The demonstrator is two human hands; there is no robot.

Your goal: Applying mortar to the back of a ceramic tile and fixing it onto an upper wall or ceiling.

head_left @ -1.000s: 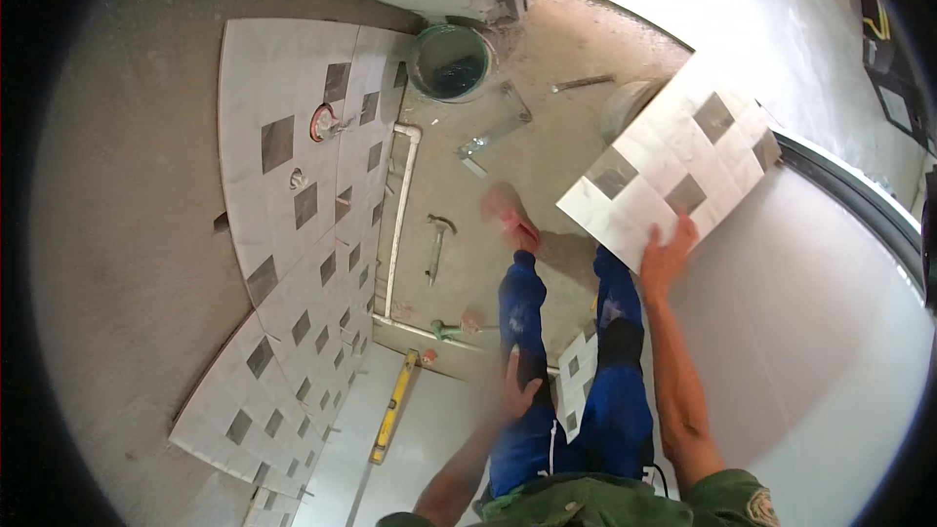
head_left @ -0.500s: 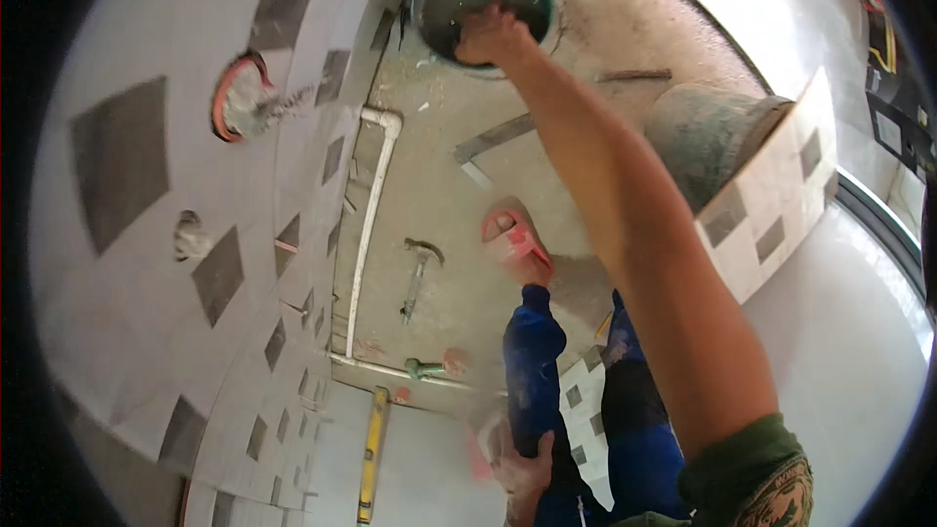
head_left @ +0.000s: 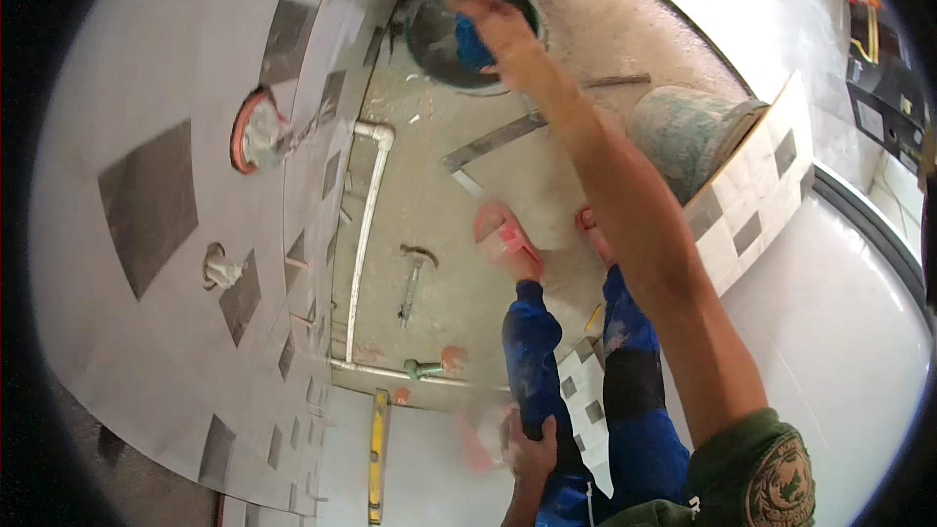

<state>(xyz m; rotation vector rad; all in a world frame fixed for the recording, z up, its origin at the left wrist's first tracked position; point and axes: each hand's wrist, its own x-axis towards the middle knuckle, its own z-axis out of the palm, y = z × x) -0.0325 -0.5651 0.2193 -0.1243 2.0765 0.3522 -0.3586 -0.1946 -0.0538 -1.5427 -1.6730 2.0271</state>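
My right hand [head_left: 508, 34] is over a dark green bucket [head_left: 420, 49] of greyish water at the far end. A blue, soft-looking thing [head_left: 472, 43], maybe a cloth or sponge, shows between its thumb and fingers; the hand is slightly blurred and seems closed on it. My left hand [head_left: 533, 449] is low in the view, against my left trouser leg near the knee. Beside its fingers is a blurred pinkish-white thing [head_left: 483, 434]; whether the hand holds it cannot be made out.
A tiled wall [head_left: 220, 224] with two pipe holes rises on the left. White pipe [head_left: 367, 224], a hammer [head_left: 413, 283], a metal square [head_left: 493, 141] and a yellow level [head_left: 377, 459] lie below it. On the right, a tile sheet [head_left: 752, 195] leans against a dirty bucket [head_left: 683, 132].
My right hand has risen a little from the bucket's water, and the blue thing now shows in it. The left hand stays by the knee. The whole view has shifted slightly.
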